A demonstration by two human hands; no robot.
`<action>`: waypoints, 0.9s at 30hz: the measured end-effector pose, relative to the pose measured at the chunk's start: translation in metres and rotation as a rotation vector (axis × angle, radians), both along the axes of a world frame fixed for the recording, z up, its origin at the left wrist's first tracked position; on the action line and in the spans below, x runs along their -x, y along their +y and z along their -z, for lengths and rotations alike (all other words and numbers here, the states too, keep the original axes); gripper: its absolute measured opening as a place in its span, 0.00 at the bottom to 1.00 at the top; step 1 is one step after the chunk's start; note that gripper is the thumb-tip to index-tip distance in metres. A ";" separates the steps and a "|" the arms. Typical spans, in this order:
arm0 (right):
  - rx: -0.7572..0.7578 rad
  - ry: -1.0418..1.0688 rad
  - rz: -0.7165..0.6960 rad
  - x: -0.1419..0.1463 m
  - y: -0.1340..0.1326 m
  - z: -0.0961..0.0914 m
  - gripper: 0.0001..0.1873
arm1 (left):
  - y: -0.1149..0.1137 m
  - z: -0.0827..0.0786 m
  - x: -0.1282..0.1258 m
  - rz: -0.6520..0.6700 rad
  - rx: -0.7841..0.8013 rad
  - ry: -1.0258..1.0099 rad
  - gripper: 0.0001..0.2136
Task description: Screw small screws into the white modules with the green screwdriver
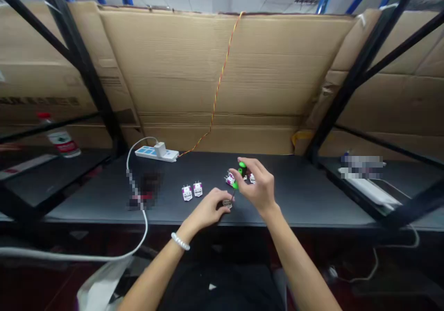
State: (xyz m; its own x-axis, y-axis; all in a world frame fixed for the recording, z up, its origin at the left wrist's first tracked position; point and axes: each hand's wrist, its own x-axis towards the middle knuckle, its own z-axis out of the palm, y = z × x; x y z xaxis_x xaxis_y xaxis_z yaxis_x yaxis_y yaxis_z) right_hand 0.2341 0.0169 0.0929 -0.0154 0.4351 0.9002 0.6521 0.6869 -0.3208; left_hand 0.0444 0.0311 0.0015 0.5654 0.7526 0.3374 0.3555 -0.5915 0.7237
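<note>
My right hand (255, 186) is closed around a green-handled screwdriver (242, 168), and its thin shaft slants down toward my left hand. My left hand (207, 210) rests its fingertips on a small metallic-looking part (227, 203) on the dark tabletop (294, 200), close to the screwdriver's tip. Two small white plug-like modules (192, 191) stand together left of my hands. More white-and-pink modules (231, 179) sit just behind my right hand, partly hidden by it. A beaded bracelet (180, 241) circles my left wrist.
A white power strip (156, 152) with a plugged-in adapter lies behind the modules. A twisted red-yellow wire (218, 89) runs up the cardboard backing (222, 65). A white cable (138, 218) curves past a blurred object (144, 190). Black shelf uprights (360, 70) flank the table.
</note>
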 end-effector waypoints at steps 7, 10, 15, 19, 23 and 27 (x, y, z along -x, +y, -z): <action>0.079 0.046 -0.187 -0.002 0.004 0.004 0.15 | -0.001 -0.006 0.000 0.011 0.004 0.016 0.13; 0.044 -0.005 -0.192 -0.003 0.002 0.004 0.17 | -0.001 -0.005 -0.001 0.011 -0.007 0.014 0.12; 0.258 -0.010 -0.439 -0.008 -0.005 -0.001 0.23 | -0.001 -0.005 -0.001 0.018 -0.001 0.022 0.12; 0.226 -0.027 -0.315 -0.010 -0.006 -0.009 0.15 | -0.002 -0.006 0.000 0.008 0.003 0.013 0.13; 0.126 0.002 -0.136 -0.006 -0.002 -0.010 0.17 | -0.002 -0.004 0.000 0.007 -0.017 0.010 0.13; 0.116 -0.052 -0.084 -0.003 -0.002 -0.007 0.16 | -0.001 -0.003 -0.001 0.003 -0.014 0.021 0.12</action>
